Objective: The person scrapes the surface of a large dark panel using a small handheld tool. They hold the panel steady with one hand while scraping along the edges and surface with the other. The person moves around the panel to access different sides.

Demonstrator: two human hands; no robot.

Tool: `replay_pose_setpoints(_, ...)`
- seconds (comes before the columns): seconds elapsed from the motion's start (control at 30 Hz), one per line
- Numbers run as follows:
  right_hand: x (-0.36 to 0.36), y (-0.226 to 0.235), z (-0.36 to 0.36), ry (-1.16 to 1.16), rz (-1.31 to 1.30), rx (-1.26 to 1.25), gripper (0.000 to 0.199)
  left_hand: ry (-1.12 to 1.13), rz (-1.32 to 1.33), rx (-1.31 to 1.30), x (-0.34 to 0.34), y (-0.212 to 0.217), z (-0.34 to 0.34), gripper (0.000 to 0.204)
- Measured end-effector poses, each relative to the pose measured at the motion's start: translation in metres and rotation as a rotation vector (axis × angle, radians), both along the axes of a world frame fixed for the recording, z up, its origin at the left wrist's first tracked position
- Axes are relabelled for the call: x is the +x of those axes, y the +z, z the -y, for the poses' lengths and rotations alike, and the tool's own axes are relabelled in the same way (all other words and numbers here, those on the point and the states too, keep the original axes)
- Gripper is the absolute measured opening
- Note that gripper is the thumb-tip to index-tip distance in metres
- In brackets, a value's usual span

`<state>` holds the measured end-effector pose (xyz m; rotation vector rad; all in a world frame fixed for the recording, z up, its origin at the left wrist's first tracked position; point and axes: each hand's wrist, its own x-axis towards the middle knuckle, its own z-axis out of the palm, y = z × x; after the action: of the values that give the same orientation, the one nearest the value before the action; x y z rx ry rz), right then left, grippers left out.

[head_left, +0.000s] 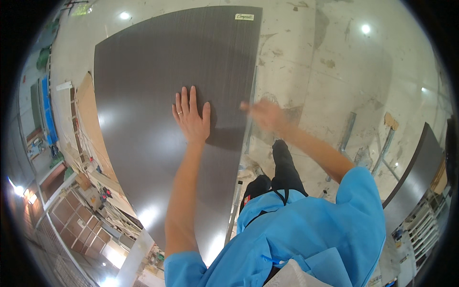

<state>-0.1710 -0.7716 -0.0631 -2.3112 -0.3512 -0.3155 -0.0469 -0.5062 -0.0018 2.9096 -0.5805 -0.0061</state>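
Note:
A large dark brown laminate board (158,86) lies flat before me, with a small pale label (244,17) at its far right corner. My left hand (192,117) rests palm down near the middle of the board, fingers stretched out, with a ring on one of them. Just off the board's right edge is my right hand (265,114), smeared by motion. One of its digits points toward that edge, but whether it holds anything or touches the board does not show.
Pale, stained floor (330,71) extends to the right. Metal legs (384,148) stand there, with another dark board (418,172) farther right. On the left are stacked wood strips (112,191) and a tan panel (88,103) beside the large board.

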Motion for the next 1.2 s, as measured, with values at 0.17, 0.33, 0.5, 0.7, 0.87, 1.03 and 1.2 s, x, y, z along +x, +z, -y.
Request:
replay_pose_setpoints(0.17, 0.038, 0.027, 0.023, 0.142, -0.570, -0.225, 0.040, 0.011, -0.015, 0.009, 0.000, 0.003, 0.000, 0.068)
replay_pose_setpoints(0.33, 0.162, 0.033, 0.109, -0.385, -0.135, -0.126, 0.030, 0.019, -0.006, -0.024, 0.000, 0.004, 0.001, 0.067)
replay_pose_setpoints(0.5, 0.061, 0.001, 0.025, -0.242, 0.088, -0.142, 0.036, 0.024, 0.024, -0.068, -0.004, 0.003, -0.002, 0.065)
replay_pose_setpoints(0.7, -0.118, 0.042, -0.099, 0.391, -0.335, -0.240, 0.068, 0.007, 0.100, -0.192, -0.006, -0.005, -0.006, 0.062)
replay_pose_setpoints(0.87, -0.027, 0.033, -0.037, 0.048, -0.209, -0.057, 0.034, 0.015, 0.077, -0.212, -0.065, -0.011, -0.079, 0.056)
replay_pose_setpoints(1.03, 0.049, 0.034, 0.007, -0.260, -0.143, -0.226, 0.031, 0.419, 0.000, -0.101, -0.213, 0.008, -0.213, 0.057)
replay_pose_setpoints(1.2, -0.098, 0.043, -0.109, 0.137, -0.267, -0.363, 0.047, 0.764, -0.014, -0.022, -0.317, 0.011, -0.268, 0.067)
